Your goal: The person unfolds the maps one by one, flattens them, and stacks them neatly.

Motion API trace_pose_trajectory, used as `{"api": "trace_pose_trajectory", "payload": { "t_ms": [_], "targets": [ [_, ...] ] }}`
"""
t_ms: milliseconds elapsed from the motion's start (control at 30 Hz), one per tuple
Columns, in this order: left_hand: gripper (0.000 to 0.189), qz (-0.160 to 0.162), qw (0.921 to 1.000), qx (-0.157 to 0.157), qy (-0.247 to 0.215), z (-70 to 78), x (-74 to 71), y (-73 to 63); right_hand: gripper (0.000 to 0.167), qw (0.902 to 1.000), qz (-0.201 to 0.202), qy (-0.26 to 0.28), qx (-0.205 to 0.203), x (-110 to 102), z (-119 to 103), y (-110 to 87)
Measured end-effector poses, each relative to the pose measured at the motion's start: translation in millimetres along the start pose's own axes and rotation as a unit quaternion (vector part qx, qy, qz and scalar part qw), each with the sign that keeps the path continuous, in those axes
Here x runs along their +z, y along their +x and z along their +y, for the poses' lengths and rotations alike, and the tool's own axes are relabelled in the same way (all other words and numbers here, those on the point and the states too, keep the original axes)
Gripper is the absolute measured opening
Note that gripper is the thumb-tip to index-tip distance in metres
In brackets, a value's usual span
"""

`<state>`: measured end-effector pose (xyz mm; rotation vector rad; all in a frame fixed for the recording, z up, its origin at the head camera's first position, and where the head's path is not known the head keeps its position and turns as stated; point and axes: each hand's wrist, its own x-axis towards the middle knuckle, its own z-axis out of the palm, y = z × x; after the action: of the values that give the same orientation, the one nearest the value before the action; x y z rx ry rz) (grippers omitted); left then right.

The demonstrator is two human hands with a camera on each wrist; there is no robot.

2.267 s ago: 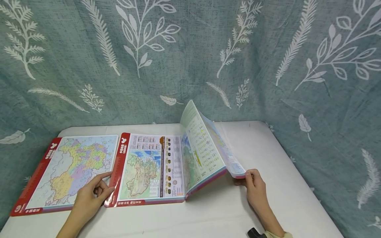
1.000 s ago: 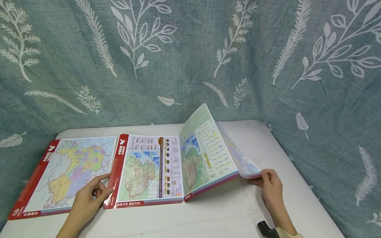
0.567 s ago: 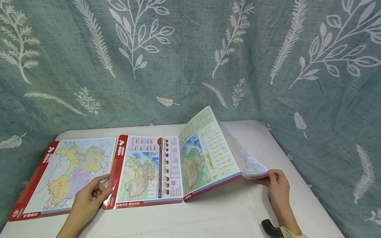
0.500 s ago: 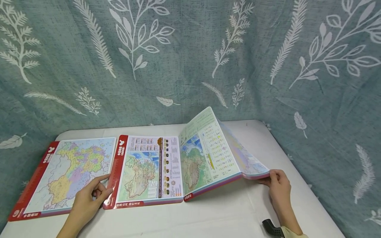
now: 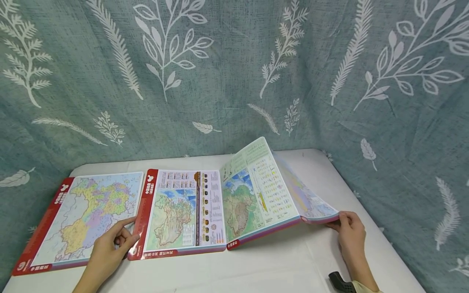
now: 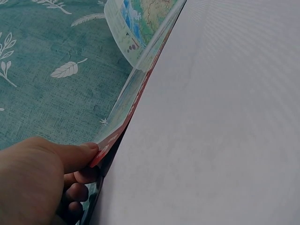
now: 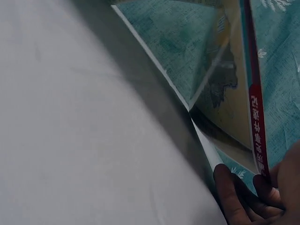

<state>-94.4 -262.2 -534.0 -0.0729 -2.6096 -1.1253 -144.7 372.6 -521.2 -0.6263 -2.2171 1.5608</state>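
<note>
Folding map [image 5: 238, 203], part-unfolded, tented at right, on bench [image 5: 264, 264]. Left hand [image 5: 111, 248]: grip pinching its red edge [image 5: 144, 215], presumably as anchor. Right hand [image 5: 351, 232]: grip pinching outer corner [image 5: 332, 217], presumably against refolding.

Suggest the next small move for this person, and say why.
Probably the right hand should draw its corner gently rightward and down toward the table. The folding map lies flat at its left panel, but farther right its panels rise into a ridge. The left hand pinches the red near-left corner, which should help anchor that side during the pull.
</note>
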Motion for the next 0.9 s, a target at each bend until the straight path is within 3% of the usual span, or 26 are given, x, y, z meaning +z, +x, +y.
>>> {"api": "trace_pose_trajectory", "payload": {
  "t_ms": [367,567,900],
  "targets": [
    [0.043,-0.001,0.9999,-0.009,0.005,1.6,-1.4,0.4,0.038,0.9961,0.044,-0.076,-0.006,-12.8,7.3,6.9],
    [0.043,-0.003,0.9998,-0.017,0.011,2.6,-1.3,0.3,0.042,0.9953,0.075,-0.057,0.022,-18.0,6.1,10.6],
    [0.043,-0.004,0.9998,-0.017,0.012,1.8,-0.5,1.5,0.039,0.9947,0.082,-0.015,0.061,-22.0,7.8,17.5]
  ]
}}
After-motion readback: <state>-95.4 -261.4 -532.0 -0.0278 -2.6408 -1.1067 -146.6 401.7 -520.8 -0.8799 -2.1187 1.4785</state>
